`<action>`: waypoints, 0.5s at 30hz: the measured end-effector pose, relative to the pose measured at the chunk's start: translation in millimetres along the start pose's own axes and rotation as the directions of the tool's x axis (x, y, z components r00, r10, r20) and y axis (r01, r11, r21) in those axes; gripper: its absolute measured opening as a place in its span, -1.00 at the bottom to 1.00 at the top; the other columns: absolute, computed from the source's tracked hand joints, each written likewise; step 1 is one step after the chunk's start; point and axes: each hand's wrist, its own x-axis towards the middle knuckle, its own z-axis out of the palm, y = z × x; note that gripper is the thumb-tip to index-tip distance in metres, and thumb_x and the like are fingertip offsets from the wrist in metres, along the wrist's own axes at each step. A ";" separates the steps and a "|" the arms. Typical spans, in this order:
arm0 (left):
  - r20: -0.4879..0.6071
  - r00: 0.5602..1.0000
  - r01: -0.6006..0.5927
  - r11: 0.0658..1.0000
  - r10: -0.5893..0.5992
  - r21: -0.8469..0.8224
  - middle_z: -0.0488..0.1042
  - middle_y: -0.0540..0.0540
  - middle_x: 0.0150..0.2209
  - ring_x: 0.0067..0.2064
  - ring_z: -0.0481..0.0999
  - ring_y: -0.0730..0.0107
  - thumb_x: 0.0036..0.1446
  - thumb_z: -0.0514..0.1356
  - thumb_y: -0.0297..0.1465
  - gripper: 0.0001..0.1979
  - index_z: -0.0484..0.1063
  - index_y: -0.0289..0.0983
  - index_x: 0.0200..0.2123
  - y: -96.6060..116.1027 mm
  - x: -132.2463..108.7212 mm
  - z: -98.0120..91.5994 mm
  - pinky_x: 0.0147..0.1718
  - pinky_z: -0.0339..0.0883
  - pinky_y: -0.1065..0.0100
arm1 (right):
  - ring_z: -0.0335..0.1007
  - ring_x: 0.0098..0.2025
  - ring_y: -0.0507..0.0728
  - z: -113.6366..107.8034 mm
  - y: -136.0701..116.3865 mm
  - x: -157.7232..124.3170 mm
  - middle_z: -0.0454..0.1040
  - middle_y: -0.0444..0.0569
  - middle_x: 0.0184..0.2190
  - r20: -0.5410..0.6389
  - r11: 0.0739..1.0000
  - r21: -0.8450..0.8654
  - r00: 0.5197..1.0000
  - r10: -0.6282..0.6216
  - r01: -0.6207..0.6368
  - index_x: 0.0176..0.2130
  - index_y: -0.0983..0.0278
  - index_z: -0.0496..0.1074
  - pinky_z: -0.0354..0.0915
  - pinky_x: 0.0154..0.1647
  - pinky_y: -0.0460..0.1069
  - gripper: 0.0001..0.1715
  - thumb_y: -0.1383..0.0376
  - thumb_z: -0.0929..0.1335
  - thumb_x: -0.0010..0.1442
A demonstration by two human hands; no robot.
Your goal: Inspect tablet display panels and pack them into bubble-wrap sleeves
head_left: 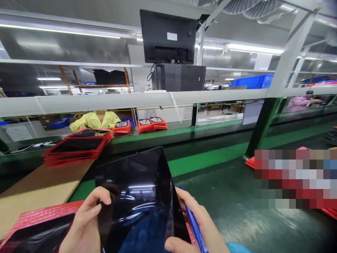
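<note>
A glossy black screen panel (131,196) is tilted up in front of me, with ceiling lights mirrored in its face. My left hand (86,219) grips its left edge, fingers curled beside the glass. At the opposite edge my right hand (197,225) holds the panel, thumb on the front near the bottom. A blue pen (194,226) also lies in my right hand, along the fingers. Part of the panel's lower end is cut off by the picture. Left of it, another black panel (39,233) rests on red bubble wrap (50,211).
A stack of panels in red wrap (76,149) stands at left by a brown board (47,186). Smaller red-wrapped stacks (152,124) sit on the far line, near a person in yellow (96,120). A green post (262,128) rises at right. Above hangs a monitor (168,37).
</note>
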 end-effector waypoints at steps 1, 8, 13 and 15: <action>0.022 1.000 0.001 1.000 0.000 -0.020 0.34 -0.05 -0.51 -0.39 0.32 0.26 -0.23 0.23 -0.28 -0.87 0.42 -0.21 -0.63 -3.5 0.5 -3.1 -0.41 0.24 0.30 | 0.52 -0.05 0.27 0.5 1.3 -1.2 0.58 -0.06 -0.11 -0.024 1.000 0.004 1.000 -0.007 0.007 0.16 0.05 0.33 0.32 0.09 0.14 -0.37 0.08 0.41 0.11; 0.045 0.989 -0.142 0.990 0.142 -0.011 0.41 -0.04 -0.47 -0.28 0.34 0.25 -0.21 0.25 -0.28 -0.86 0.47 -0.20 -0.67 -17.8 4.2 -9.2 -0.28 0.19 0.32 | -0.12 0.38 0.21 7.0 5.7 -2.2 0.06 -0.19 0.35 -0.083 0.976 -0.017 0.973 -0.216 0.216 0.29 -0.02 0.07 -0.04 0.35 0.17 -0.23 0.12 0.38 0.18; 0.058 0.978 -0.199 0.980 0.199 -0.016 0.39 -0.03 -0.56 -0.34 0.36 0.21 -0.24 0.28 -0.27 -0.83 0.45 -0.17 -0.73 -16.9 6.0 -3.4 -0.28 0.17 0.25 | -0.18 0.38 0.22 4.4 9.1 -4.6 0.12 -0.23 0.32 -0.054 0.961 -0.083 0.962 -0.269 0.264 0.21 -0.04 0.24 -0.12 0.36 0.22 -0.45 0.10 0.32 0.25; 0.077 0.974 -0.213 0.977 0.212 0.003 0.41 -0.03 -0.56 -0.33 0.38 0.18 -0.19 0.27 -0.24 -0.83 0.48 -0.17 -0.70 -18.1 6.6 -3.0 -0.29 0.16 0.23 | -0.14 0.37 0.25 3.8 11.2 -5.7 0.21 -0.23 0.27 -0.020 0.929 -0.162 0.940 -0.339 0.332 0.13 -0.05 0.34 -0.19 0.37 0.27 -0.56 0.12 0.31 0.26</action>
